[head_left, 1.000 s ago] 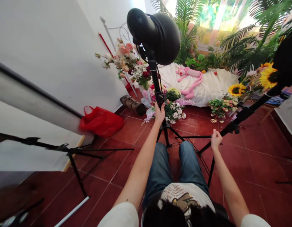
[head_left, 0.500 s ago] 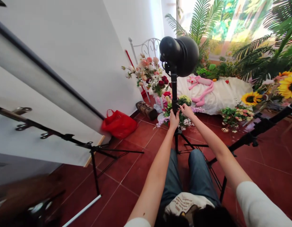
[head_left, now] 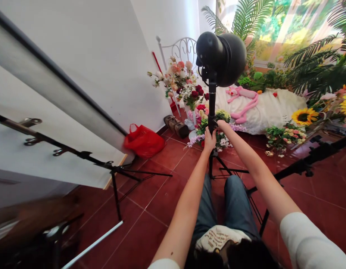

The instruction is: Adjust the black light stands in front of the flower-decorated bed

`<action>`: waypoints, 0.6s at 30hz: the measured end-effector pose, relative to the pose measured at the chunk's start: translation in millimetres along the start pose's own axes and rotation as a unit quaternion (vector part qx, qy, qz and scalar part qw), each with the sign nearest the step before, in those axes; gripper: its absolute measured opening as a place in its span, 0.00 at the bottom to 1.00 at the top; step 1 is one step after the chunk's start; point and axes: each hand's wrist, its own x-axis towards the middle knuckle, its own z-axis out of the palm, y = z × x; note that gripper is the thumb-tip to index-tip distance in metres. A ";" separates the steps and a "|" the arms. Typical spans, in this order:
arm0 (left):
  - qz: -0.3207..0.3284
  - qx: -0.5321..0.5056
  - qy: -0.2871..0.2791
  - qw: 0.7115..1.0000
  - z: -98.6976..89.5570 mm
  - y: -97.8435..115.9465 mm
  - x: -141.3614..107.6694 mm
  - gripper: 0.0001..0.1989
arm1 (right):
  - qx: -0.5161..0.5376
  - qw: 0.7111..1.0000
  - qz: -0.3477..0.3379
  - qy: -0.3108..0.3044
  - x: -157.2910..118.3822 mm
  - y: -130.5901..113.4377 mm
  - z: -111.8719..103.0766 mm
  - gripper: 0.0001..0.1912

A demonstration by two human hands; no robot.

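A black studio light (head_left: pixel 221 58) with a round reflector sits on top of a black light stand (head_left: pixel 212 102), upright in front of me. My left hand (head_left: pixel 210 140) is wrapped around the stand's column at about its middle. On the column's right side, my right hand (head_left: pixel 223 126) is closed at a small dark clamp knob (head_left: pixel 216 124), mostly covered by the fingers. Below both hands the stand's legs (head_left: pixel 224 164) spread over the floor, close to my knees. Artificial flowers (head_left: pixel 223 142) show right behind the column.
To the left, a backdrop stand (head_left: pixel 115 194) with clamps has its legs on the red tiles, near a red bag (head_left: pixel 145 142). Another black stand (head_left: pixel 290 164) slants past my right arm. Behind are a cloth-covered bed (head_left: pixel 281 112), a pink plush toy (head_left: pixel 247 95) and sunflowers (head_left: pixel 304 116).
My view has tilted slightly, so the scene sits a little further right. The right hand's fingers have turned at the knob, its back now more toward me. The left hand keeps its hold.
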 end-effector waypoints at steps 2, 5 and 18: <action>0.002 -0.001 -0.001 1.000 -0.4 0.7 0.4 0.21 | -0.020 0.998 0.025 -0.046 -4.8 0.5 -1.9 0.10; 0.008 -0.004 -0.002 1.000 -1.4 3.6 0.4 0.21 | -0.031 0.997 0.036 -0.063 -16.2 5.0 -2.0 0.13; 0.001 -0.002 0.002 1.000 -1.0 2.4 0.0 0.22 | 0.394 0.901 0.070 0.168 -45.9 38.4 62.7 0.06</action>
